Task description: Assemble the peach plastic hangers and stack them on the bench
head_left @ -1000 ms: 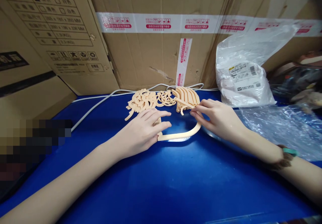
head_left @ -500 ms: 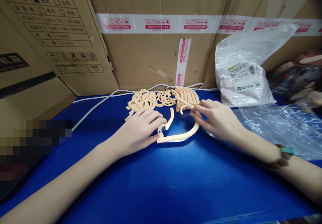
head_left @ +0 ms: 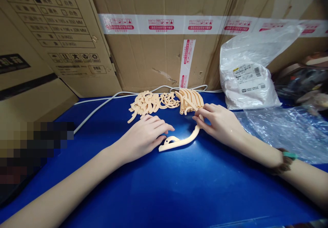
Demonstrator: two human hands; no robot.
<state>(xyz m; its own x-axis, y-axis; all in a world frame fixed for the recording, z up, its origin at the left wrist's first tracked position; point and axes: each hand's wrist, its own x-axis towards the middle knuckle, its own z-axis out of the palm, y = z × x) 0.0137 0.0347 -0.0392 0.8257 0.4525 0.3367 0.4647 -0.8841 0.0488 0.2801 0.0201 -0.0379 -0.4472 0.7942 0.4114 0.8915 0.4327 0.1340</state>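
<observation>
A beige folding clothes hanger is tilted just above or on the blue tabletop, its long curved arm running up to the right. At its left end, a small curved hook part lies close along the arm. My right hand pinches the hanger's right end between thumb and fingers, partly hiding it. Beside the left end is my left hand, its fingers loosely stretched and apart, the thumb close to the hook part. Whether the thumb touches it is unclear.
Behind my hands lie a pile of curved beige pieces, a smaller pile of hooks and a row of stacked hangers. A white cable, cardboard boxes, a white plastic bag and clear plastic film surround the table.
The curved hook part that stood up beside my left fingers now lies down near the arm. My left fingers have loosened from it; the hanger's left end has dropped slightly.
</observation>
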